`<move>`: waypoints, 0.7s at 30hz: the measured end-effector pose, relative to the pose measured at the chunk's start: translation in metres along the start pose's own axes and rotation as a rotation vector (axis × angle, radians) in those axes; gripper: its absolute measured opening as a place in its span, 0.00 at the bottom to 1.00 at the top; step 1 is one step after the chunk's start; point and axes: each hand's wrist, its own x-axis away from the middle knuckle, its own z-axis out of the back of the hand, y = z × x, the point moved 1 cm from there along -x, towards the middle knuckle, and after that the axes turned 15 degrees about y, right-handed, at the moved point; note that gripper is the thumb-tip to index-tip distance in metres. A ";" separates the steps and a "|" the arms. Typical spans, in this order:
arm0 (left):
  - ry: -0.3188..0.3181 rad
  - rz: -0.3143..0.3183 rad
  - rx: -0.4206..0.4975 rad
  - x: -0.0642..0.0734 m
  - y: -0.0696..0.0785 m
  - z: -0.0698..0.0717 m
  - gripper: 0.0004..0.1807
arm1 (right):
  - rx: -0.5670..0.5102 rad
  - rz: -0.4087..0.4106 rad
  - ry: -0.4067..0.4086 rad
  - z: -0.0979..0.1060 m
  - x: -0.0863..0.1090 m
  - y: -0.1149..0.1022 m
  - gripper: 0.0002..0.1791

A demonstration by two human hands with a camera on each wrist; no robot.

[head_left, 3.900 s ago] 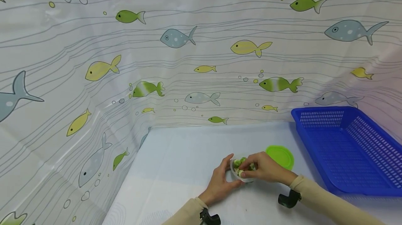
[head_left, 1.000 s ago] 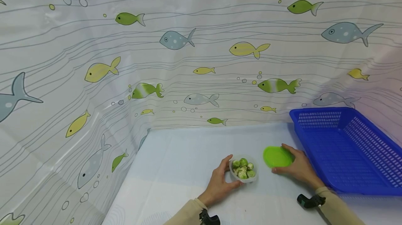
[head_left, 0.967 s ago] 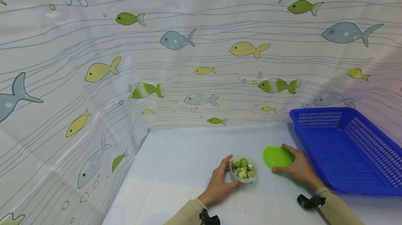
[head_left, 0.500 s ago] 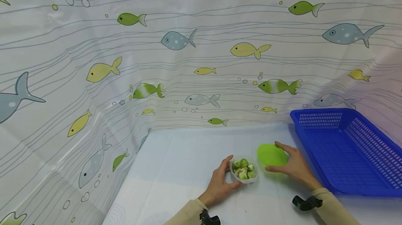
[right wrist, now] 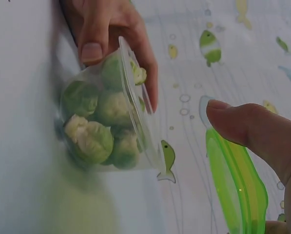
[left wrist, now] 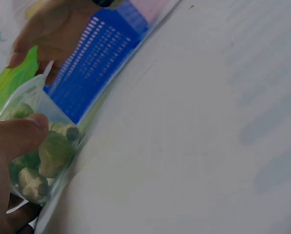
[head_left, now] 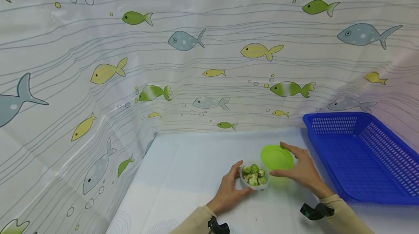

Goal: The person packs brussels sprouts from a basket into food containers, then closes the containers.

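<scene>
A small clear plastic container (head_left: 259, 187) stands on the white table, with several Brussels sprouts (head_left: 254, 175) inside. My left hand (head_left: 228, 192) grips it from the left, thumb on the near side and fingers round the far side. My right hand (head_left: 302, 166) holds a bright green lid (head_left: 276, 157) by its edge, raised above the table just right of the container. In the right wrist view the lid (right wrist: 237, 187) is tilted, apart from the container's rim (right wrist: 135, 105). The left wrist view shows my left thumb (left wrist: 23, 136) against the container wall.
A blue perforated plastic basket (head_left: 366, 157) stands at the right, near my right forearm. A white sheet printed with fish (head_left: 209, 45) hangs behind and to the left of the white table (head_left: 190, 165).
My right hand went from among the sprouts to the green lid, lifted it off the table and moved it left, near the container. The left hand kept its grip on the container.
</scene>
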 end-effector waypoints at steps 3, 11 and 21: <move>-0.001 0.004 0.000 0.000 0.000 0.001 0.54 | -0.020 0.015 0.010 -0.002 0.003 -0.009 0.62; -0.001 -0.005 0.003 0.000 -0.001 0.001 0.53 | -0.022 0.014 -0.006 -0.013 0.015 -0.028 0.62; 0.012 -0.009 0.008 0.001 -0.001 0.002 0.52 | -0.019 -0.012 -0.044 -0.037 0.031 -0.037 0.61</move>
